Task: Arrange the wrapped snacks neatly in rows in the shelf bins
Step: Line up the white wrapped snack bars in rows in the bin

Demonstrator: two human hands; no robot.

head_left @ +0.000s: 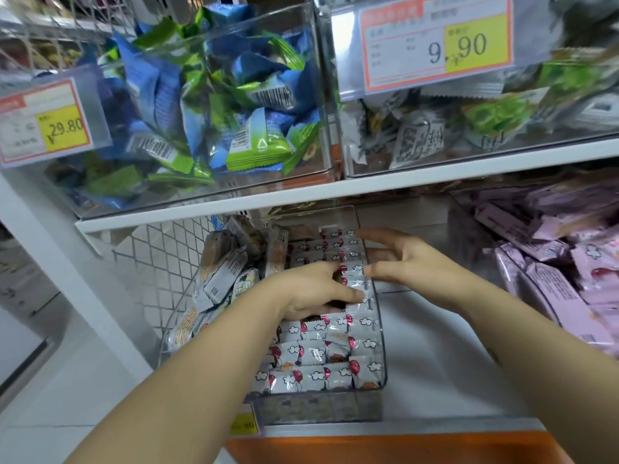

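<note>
Nearest you, the orange shelf edge (pixel 385 447). Behind it, the clear bin (pixel 377 333), with white balloon-print wrapped snacks (pixel 315 373) lying flat in rows, front to back. Your left hand (pixel 315 289) is down in mid-bin, thumb and bent fingers closed round a few of those snacks. Your right hand (pixel 398 259) is at the bin's right wall, fingers spread and straight, holding nothing, tips at the snacks by the wall. Left of the bin, a wire basket (pixel 150 259) of loose grey-tan packs (pixel 217 272). Right, pink packs (pixel 552 286) in a heap. Upper shelf: blue-green packs (pixel 207 95) jumbled, price tag 29.80 (pixel 47 125), price tag 9.90 (pixel 435 41).
</note>
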